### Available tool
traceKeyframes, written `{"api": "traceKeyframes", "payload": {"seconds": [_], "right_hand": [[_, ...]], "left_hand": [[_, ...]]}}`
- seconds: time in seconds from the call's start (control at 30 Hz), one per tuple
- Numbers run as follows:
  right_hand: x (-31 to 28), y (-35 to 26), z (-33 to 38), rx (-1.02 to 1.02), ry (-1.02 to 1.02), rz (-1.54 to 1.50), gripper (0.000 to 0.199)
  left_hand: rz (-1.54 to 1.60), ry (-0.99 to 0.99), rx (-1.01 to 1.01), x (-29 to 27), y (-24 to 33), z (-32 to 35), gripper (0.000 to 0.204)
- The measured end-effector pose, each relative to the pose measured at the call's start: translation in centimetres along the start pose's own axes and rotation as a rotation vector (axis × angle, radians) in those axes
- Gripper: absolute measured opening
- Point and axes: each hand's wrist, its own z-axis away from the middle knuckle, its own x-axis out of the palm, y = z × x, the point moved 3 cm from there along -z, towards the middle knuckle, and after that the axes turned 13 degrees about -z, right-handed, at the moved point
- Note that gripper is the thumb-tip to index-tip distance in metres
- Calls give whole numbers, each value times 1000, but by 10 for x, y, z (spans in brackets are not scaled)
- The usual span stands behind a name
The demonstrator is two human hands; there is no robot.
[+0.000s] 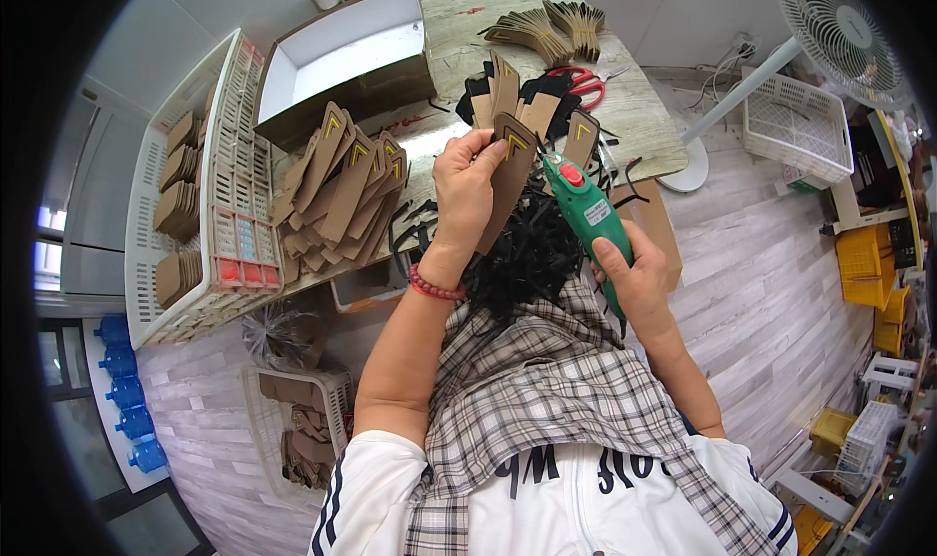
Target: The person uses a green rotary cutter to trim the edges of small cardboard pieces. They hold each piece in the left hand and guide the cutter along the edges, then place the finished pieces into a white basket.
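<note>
Over the bench's near edge our left hand (pixel 467 183) pinches a light, stiff card strip (pixel 508 170) by its edge; our right hand (pixel 632 278) grips a green tool (pixel 586 209).

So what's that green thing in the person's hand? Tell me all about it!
The green tool is a hand-held gadget that looks plastic, long and chunky, with a red button near its front and a pale label on its side. The right hand grips its rear half. It tilts up and to the left, and its tip sits at the edge of the brown card strip pinched in the left hand.
</note>
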Motion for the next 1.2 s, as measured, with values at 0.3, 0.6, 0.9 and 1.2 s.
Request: {"api": "traceKeyframes", "payload": {"seconds": [0.3, 0.6, 0.9, 1.2], "right_hand": [[2, 2, 2, 4, -12, 23, 35], [6, 2, 3, 10, -2, -59, 35], [6, 3, 4, 15, 33, -18, 37], [7, 4, 5, -6, 28, -39, 37]], "left_hand": [[257, 55, -33, 3, 19, 8, 12], [326, 39, -75, 10, 12, 16, 12], [413, 133, -98, 16, 11, 20, 12], [413, 107, -96, 25, 10, 26, 12]]}}
